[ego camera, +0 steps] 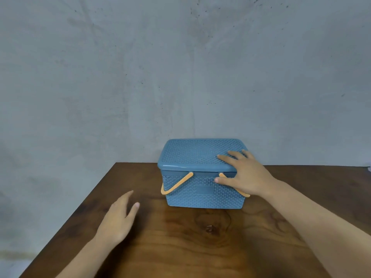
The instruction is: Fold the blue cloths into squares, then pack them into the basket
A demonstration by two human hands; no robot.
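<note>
L grip (pixel 120 219) fingers straight, thumb out | R grip (pixel 246 173) fingers spread, arm fwd

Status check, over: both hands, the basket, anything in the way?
Left hand open, beside the basket, holding nothing. Right hand spread on the lid, thumb on the front. Lid on; no cloths in view.

The right hand (pixel 247 173) lies spread on the right front corner of the lid (pixel 192 155), thumb against the front of the basket (pixel 202 195). The left hand (pixel 118 219), fingers straight, is over the table (pixel 180 247) left of the basket.
</note>
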